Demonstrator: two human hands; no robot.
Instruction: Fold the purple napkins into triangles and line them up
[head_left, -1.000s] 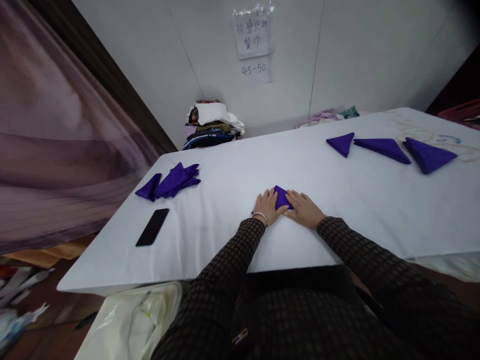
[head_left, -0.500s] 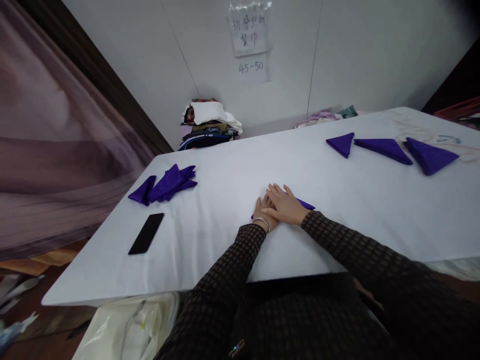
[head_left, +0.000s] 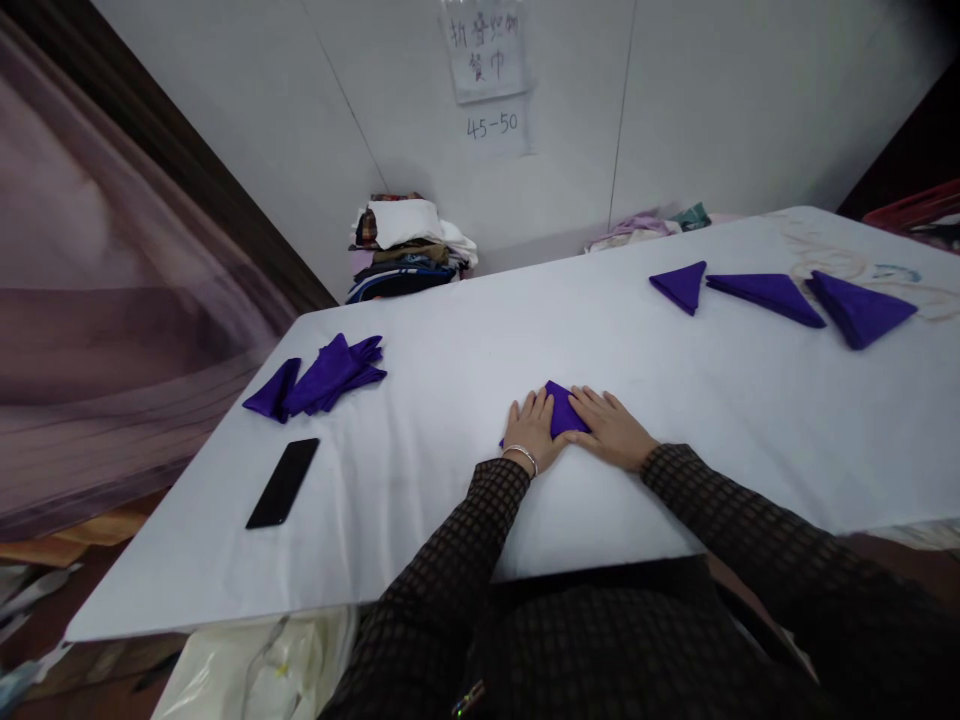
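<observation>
A small folded purple napkin (head_left: 561, 408) lies on the white table (head_left: 450, 470) in front of me. My left hand (head_left: 530, 432) rests flat on its left side, fingers stretched out, a bracelet at the wrist. My right hand (head_left: 611, 430) lies flat on its right side, fingers extended. Most of the napkin is hidden under both palms; only a purple peak shows between them.
A loose pile of purple napkins (head_left: 319, 375) sits at the left, a black phone (head_left: 283, 482) nearer the front left edge. Three folded purple triangles (head_left: 765, 297) lie at the far right. Stacked clothes (head_left: 409, 245) rest against the wall. A plastic bag (head_left: 262, 670) is below the table.
Half a second ago my right hand lay across my left over the napkin. It has slid back to the right, and both hands again lie side by side on the fold.
</observation>
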